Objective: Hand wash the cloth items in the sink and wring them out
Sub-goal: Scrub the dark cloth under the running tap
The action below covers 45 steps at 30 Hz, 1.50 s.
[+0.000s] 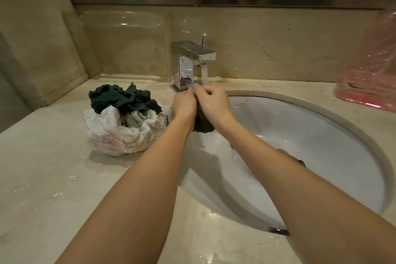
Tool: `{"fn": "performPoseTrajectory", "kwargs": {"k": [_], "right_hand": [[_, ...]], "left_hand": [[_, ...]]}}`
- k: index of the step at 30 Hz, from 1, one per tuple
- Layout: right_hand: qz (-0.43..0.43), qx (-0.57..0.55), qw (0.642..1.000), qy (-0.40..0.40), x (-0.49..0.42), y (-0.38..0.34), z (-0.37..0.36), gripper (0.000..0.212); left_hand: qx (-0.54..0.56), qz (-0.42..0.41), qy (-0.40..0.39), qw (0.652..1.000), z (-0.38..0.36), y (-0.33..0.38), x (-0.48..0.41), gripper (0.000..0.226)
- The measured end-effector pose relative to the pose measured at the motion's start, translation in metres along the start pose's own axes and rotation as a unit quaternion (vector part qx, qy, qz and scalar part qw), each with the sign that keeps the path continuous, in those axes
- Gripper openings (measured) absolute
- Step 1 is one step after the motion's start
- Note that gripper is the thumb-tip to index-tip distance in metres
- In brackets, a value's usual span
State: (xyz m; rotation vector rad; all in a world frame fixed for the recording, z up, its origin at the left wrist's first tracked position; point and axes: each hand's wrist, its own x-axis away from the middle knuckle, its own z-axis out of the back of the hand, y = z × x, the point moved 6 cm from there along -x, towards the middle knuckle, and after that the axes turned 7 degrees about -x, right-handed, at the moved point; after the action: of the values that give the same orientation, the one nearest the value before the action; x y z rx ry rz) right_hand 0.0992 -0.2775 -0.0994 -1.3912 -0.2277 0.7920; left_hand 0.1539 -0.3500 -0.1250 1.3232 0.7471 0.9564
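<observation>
Left forearm (pixel 128 188) and right forearm (pixel 300 178): bare along their whole visible length, from the lower frame edge up to the wrist. Left hand (pixel 184 103) and right hand (pixel 214 103): bare. One fingernail (pixel 195 85), on the far side where the two hands meet, carries pale turquoise polish; which hand it belongs to cannot be determined. The back of the right hand shows small wet glints. The remaining nails are hidden.

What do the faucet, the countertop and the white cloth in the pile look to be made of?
Faucet: polished metal, likely chrome-plated; its square body mirrors the surroundings. Countertop: glossy beige stone, probably marble, with faint veining, though it could be imitation. White cloth: thick terry-like fabric, going by its nubby, fluffy surface.
</observation>
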Motion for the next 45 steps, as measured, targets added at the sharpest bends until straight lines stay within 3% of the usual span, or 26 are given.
{"fn": "performPoseTrajectory", "kwargs": {"k": [2, 7, 10, 14, 18, 21, 25, 29, 32, 35, 38, 42, 45], "right_hand": [[0.018, 0.010, 1.000, -0.002, 0.000, -0.003, -0.002, 0.042], [-0.067, -0.001, 0.995, 0.069, -0.012, 0.016, 0.040, 0.041], [-0.133, -0.025, 0.990, 0.034, -0.014, 0.030, 0.043, 0.039], [-0.223, -0.212, 0.951, 0.032, -0.018, 0.044, 0.052, 0.028], [-0.203, -0.371, 0.906, 0.022, -0.019, 0.036, 0.048, 0.030], [-0.186, -0.335, 0.923, -0.025, -0.016, 0.029, 0.031, 0.031], [-0.180, -0.281, 0.943, -0.020, -0.020, 0.029, 0.025, 0.023], [-0.174, -0.151, 0.972, 0.045, -0.028, 0.032, 0.031, 0.036], [-0.136, -0.093, 0.984, 0.071, -0.025, 0.025, 0.033, 0.028], [-0.035, -0.028, 0.999, -0.004, -0.009, 0.004, 0.012, 0.025], [-0.005, 0.020, 0.998, -0.060, 0.000, 0.000, -0.005, 0.034], [-0.141, -0.029, 0.988, 0.056, -0.016, 0.021, 0.031, 0.033], [-0.209, -0.118, 0.968, 0.070, -0.014, 0.031, 0.045, 0.031]], "left_hand": [[0.000, 0.000, -0.023, 1.000, -0.001, -0.001, 0.003, 0.029], [0.028, -0.004, -0.110, 0.993, -0.027, 0.016, 0.028, 0.027], [0.080, 0.011, -0.088, 0.993, -0.016, 0.017, 0.025, 0.029], [0.106, 0.000, -0.015, 0.994, 0.013, 0.009, 0.002, 0.042], [0.115, 0.037, -0.070, 0.990, 0.006, -0.001, 0.004, 0.041], [0.089, 0.032, -0.129, 0.987, -0.005, -0.001, 0.007, 0.041], [0.047, -0.012, -0.091, 0.995, -0.003, 0.001, 0.002, 0.064], [0.074, -0.043, -0.031, 0.996, -0.001, 0.008, 0.004, 0.041], [0.112, -0.043, -0.012, 0.993, -0.005, 0.013, 0.003, 0.018], [0.084, -0.006, 0.022, 0.996, -0.002, 0.001, -0.009, 0.023], [0.015, 0.012, -0.019, 1.000, -0.004, -0.008, -0.003, 0.033], [-0.050, -0.082, -0.060, 0.994, -0.024, 0.015, 0.035, 0.029], [-0.074, -0.139, -0.096, 0.983, -0.038, 0.030, 0.054, 0.027]]}}
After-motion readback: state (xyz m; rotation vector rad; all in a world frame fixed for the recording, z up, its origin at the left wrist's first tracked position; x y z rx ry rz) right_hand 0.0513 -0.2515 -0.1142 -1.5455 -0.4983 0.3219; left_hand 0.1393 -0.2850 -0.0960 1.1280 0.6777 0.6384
